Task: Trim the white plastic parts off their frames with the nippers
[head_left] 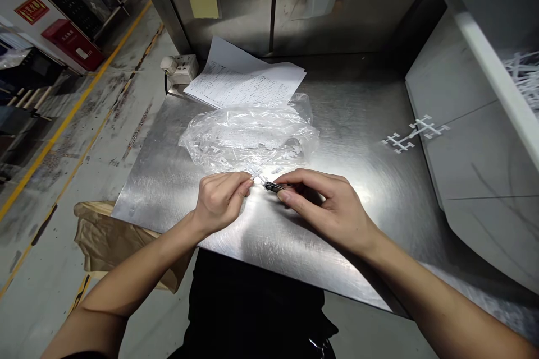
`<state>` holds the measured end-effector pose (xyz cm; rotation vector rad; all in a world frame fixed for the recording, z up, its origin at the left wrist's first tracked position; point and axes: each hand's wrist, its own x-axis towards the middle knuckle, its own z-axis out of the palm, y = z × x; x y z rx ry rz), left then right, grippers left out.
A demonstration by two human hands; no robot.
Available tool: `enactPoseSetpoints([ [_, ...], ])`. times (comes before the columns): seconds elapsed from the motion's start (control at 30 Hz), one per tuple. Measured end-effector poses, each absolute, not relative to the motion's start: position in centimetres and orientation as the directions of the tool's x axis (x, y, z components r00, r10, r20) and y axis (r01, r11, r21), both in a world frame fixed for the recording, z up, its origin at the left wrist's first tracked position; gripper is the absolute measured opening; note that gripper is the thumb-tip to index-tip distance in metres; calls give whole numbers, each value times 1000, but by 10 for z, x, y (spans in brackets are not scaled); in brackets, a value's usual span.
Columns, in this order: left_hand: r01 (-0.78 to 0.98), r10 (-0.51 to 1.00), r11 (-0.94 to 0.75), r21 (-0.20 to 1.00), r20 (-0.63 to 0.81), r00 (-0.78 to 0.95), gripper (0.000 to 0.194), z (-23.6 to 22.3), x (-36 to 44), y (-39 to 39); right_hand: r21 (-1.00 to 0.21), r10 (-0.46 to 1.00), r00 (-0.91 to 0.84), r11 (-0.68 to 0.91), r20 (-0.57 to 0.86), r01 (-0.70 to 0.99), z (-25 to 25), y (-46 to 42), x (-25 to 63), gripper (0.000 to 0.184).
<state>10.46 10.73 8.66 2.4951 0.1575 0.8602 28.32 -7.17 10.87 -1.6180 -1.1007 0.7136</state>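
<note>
Pinched between the thumb and finger of my left hand [223, 199] is a small white plastic sprue [256, 171], its branches pointing up and right. My right hand [332, 205] grips a small dark metal nail clipper [273, 186], whose tip is at the sprue's right side. Whether the jaws touch the plastic cannot be made out. Just beyond both hands, a clear plastic bag [248, 134] lies on the steel table [353, 179], with small white pieces visible in it.
Printed sheets [252, 78] lie behind the bag, beside a power socket [183, 69]. At right stands a large grey bin [463, 140] holding white sprues [524, 76]. Another branched white sprue [415, 133] shows at the bin's near side. Brown paper [113, 235] is below the table's left edge.
</note>
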Motion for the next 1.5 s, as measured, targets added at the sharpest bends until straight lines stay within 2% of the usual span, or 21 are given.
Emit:
enactPoseSetpoints([
  [0.3,-58,245,-878,475,551,798,16,85,104,107,-943,910,410,-83,59,321,108,-71,283,18],
  [0.6,22,254,-910,414,516,818,18,84,104,107,-975,892,442,-171,-92,143,103,-66,279,26],
  [0.87,72,285,-888,454,421,861,24,83,105,108,-974,870,463,-219,-168,59,104,-63,277,29],
  [1.0,44,306,-843,536,411,858,22,85,104,109,-989,848,525,-128,-73,69,102,-63,279,27],
  [1.1,-42,295,-787,616,435,850,21,87,104,110,-991,798,601,-48,40,129,98,-64,281,23],
  [1.3,-161,249,-790,591,550,797,18,91,105,109,-958,732,638,67,237,279,87,-66,285,22],
  [1.4,-108,309,-821,561,595,742,18,95,84,110,-938,704,645,88,298,336,82,-66,287,21],
  [1.5,88,481,-828,553,621,619,18,96,30,113,-930,676,671,61,305,362,79,-69,286,21],
])
